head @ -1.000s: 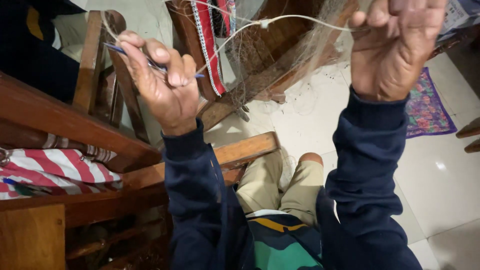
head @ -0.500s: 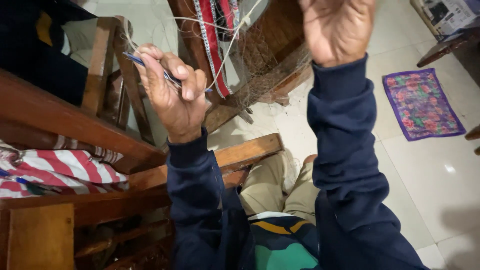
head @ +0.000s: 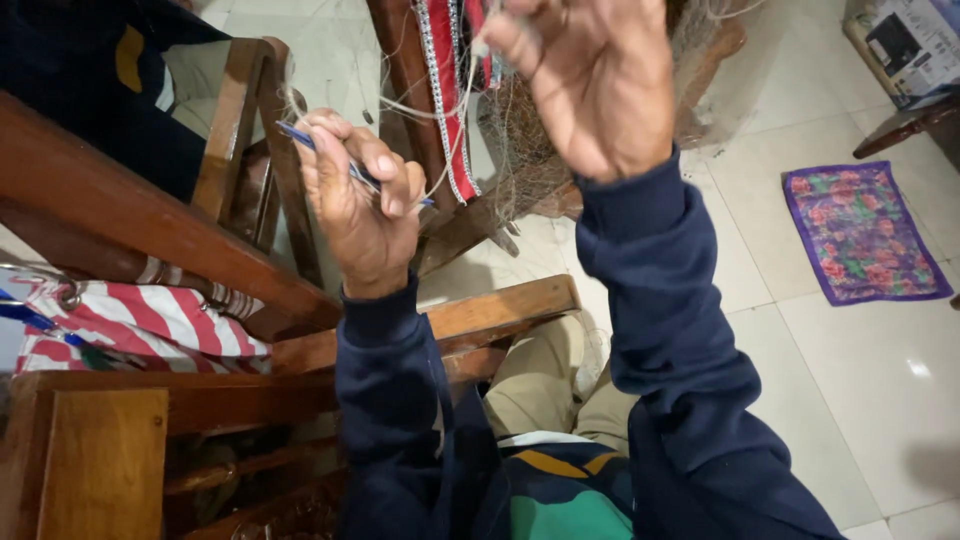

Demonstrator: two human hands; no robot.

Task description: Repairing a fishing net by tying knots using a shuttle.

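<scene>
Blue netting needle [head: 352, 170] in left hand [head: 362, 215], right hand [head: 590, 80] seemingly pinching twine [head: 455, 95]

A home room: pale tiled floor [head: 860, 380], flowered purple mat [head: 862, 232], wooden chairs [head: 250, 150].

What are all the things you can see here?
Netting needle: one, blue, slim, in the left hand.
Fishing net: one, pale, fine, hanging by the wooden post.
Cord: pale strands, running from needle to right hand.
Wooden chair frame: brown, on the left.
Striped cloth: red and white, lower left.
Mat: one, purple, flowered, on the floor at right.
Floor: pale tiles.
Left hand: gripping the needle.
Right hand: raised, pinching the cord.
</scene>
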